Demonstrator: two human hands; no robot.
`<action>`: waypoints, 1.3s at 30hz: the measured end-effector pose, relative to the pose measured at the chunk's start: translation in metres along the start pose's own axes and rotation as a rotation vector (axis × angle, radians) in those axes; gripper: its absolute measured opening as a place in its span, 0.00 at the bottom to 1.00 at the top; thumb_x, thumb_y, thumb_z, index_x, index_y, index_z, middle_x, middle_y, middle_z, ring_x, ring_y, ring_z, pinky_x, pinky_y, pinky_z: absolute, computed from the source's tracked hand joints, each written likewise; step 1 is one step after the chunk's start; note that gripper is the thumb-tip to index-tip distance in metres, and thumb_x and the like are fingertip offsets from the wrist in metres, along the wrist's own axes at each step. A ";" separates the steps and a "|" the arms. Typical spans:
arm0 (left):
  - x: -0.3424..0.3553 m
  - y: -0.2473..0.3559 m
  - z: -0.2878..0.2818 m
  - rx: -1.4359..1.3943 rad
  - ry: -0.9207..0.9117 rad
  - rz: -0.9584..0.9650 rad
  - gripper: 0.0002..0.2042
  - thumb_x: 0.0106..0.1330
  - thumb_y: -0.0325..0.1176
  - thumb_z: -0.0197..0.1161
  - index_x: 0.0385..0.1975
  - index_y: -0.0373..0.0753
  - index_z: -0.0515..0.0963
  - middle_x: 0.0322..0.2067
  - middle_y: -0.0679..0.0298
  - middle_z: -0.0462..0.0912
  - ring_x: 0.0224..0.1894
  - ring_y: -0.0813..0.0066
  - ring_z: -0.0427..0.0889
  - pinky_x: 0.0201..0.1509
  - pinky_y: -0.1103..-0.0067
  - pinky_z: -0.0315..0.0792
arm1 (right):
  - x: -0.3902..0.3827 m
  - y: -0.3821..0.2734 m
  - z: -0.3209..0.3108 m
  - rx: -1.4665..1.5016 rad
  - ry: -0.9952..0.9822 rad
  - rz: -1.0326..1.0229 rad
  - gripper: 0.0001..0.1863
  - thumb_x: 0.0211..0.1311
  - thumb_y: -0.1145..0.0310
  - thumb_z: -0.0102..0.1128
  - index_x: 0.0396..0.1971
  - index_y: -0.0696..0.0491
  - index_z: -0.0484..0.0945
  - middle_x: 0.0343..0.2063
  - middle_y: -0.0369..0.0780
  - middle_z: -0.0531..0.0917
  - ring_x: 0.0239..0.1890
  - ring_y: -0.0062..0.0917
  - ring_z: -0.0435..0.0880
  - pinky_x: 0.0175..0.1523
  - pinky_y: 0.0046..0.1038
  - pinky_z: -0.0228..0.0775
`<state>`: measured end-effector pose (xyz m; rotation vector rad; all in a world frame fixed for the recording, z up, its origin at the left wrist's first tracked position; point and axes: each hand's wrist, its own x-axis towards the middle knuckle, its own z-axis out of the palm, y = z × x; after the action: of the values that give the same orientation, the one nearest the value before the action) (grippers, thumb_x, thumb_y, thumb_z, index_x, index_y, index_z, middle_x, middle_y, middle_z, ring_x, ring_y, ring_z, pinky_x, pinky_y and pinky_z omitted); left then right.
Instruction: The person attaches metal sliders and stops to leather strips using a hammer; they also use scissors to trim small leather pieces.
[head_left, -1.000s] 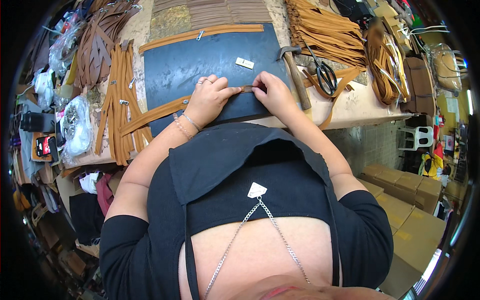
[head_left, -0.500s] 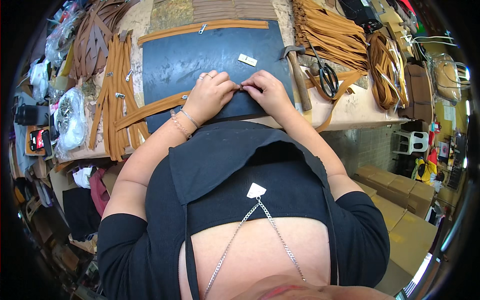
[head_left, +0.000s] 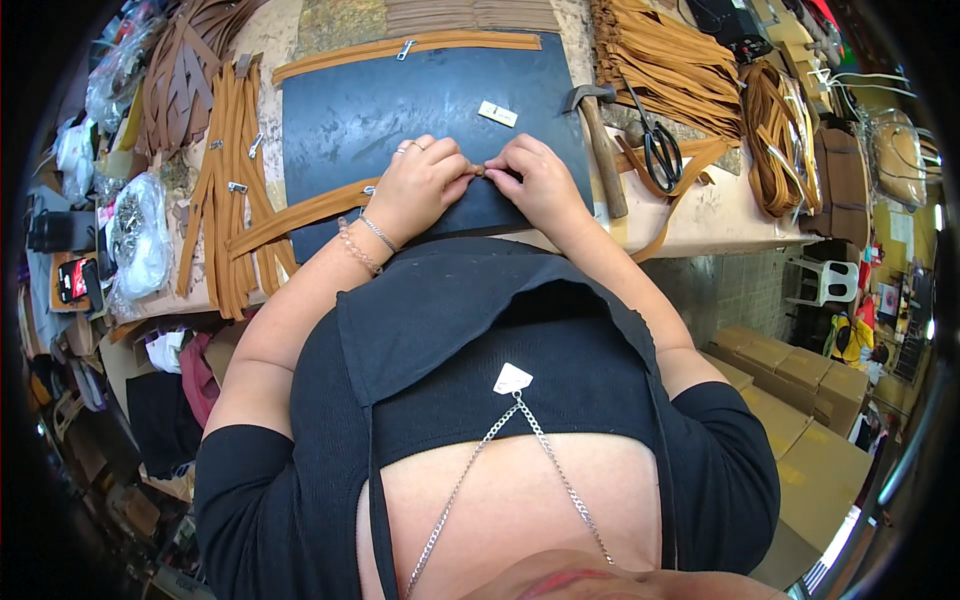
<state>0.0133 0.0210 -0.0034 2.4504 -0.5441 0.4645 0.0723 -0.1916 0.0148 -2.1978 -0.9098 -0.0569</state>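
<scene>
My left hand (head_left: 422, 185) and my right hand (head_left: 538, 185) meet low over a dark flat board (head_left: 370, 115), their fingertips pinched close together. A small brown bit shows between them; it appears to be the end of a tan zipper (head_left: 300, 220). That zipper slants up from the lower left and passes beneath my left hand, with its metal pull close to the wrist. Along the board's far edge lies a second tan zipper (head_left: 460, 40) with a silver pull (head_left: 405, 50). A small pale rectangular piece (head_left: 498, 114) rests beyond my right hand.
To the right lie a hammer (head_left: 605, 155), black-handled scissors (head_left: 662, 158) and bundled tan zippers (head_left: 665, 65). More loose zippers (head_left: 232, 190) cover the table at left, beside a clear plastic bag (head_left: 142, 240). Cardboard boxes (head_left: 800, 440) stand below at right.
My fingertips have shifted slightly upward, and the small brown bit between them shows more clearly. Both hands stay closed in a pinch. The view has moved a little.
</scene>
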 end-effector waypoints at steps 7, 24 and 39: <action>0.006 0.007 0.004 -0.065 0.021 -0.057 0.04 0.64 0.31 0.69 0.33 0.41 0.83 0.34 0.65 0.79 0.41 0.62 0.78 0.48 0.69 0.71 | 0.008 0.006 -0.001 0.015 -0.088 0.071 0.05 0.53 0.69 0.74 0.27 0.53 0.87 0.34 0.39 0.83 0.43 0.39 0.81 0.50 0.37 0.74; 0.002 0.032 0.011 0.076 0.085 0.050 0.01 0.66 0.27 0.65 0.33 0.38 0.81 0.36 0.63 0.79 0.41 0.60 0.77 0.49 0.68 0.73 | -0.047 0.066 -0.077 -0.668 0.165 0.361 0.25 0.62 0.62 0.69 0.60 0.41 0.77 0.43 0.43 0.82 0.46 0.43 0.81 0.53 0.42 0.76; -0.006 0.019 0.009 -0.241 0.049 -0.173 0.07 0.66 0.24 0.66 0.37 0.35 0.73 0.34 0.57 0.82 0.41 0.55 0.81 0.46 0.66 0.75 | -0.094 -0.024 -0.060 0.092 -0.259 0.358 0.27 0.77 0.64 0.55 0.73 0.49 0.64 0.57 0.52 0.81 0.60 0.42 0.81 0.62 0.37 0.72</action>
<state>0.0012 0.0027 -0.0037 2.2256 -0.3420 0.3640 0.0009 -0.2754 0.0446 -2.2803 -0.6249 0.4398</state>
